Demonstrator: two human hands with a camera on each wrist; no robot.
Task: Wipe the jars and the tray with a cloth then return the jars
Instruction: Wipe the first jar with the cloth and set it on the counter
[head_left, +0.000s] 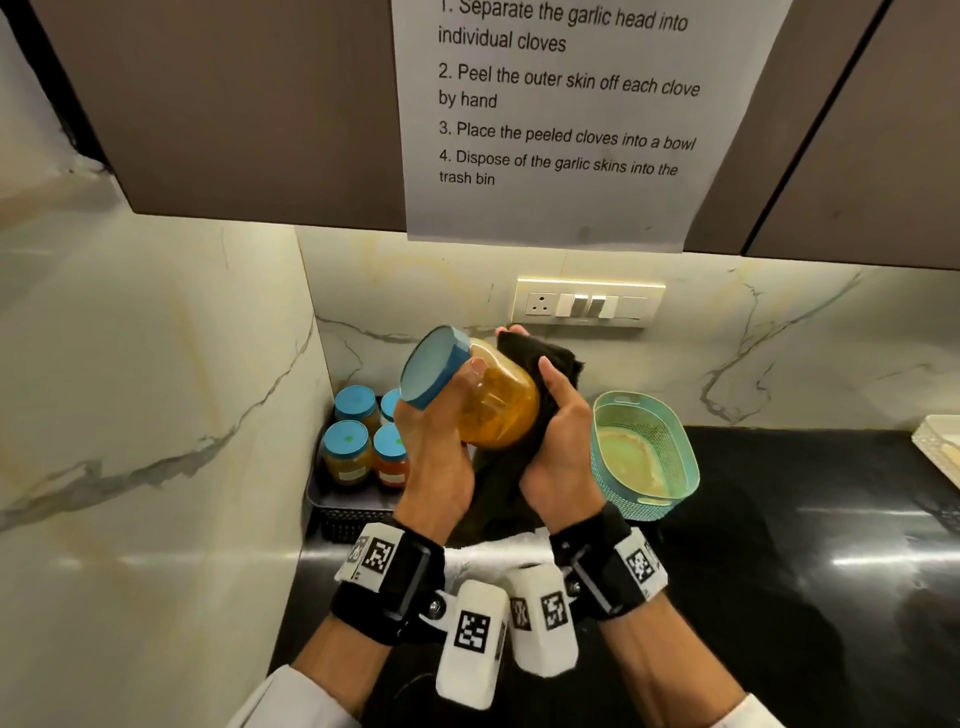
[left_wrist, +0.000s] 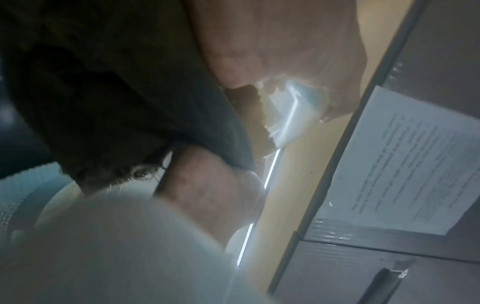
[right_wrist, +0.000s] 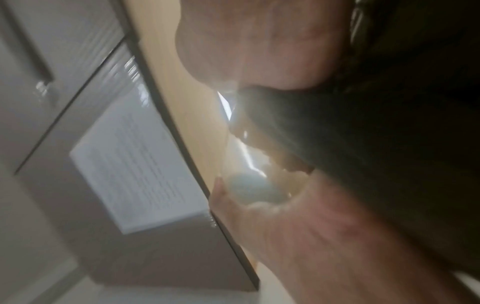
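The left hand (head_left: 434, 441) has its fingers (head_left: 475, 370) curled around a jar (head_left: 493, 400) of orange-yellow contents, gripping it near its blue lid (head_left: 431, 366). The jar is held in the air above the desk (head_left: 779, 545), tilted so the lid points up and to the left. The right hand (head_left: 558, 447) grips a dark cloth (head_left: 540, 358), its fingers closed around the fabric, which is pressed against the jar's right side and base; the rest of the cloth hangs down between the wrists. Both wrist views are blurred and show only skin, dark cloth and a glimpse of the jar.

In the left corner a dark tray (head_left: 343, 506) holds four blue-lidded jars (head_left: 347, 452), upright and close together. Just right of the hands, a teal perforated basket (head_left: 644, 457) holds a pale round dish.
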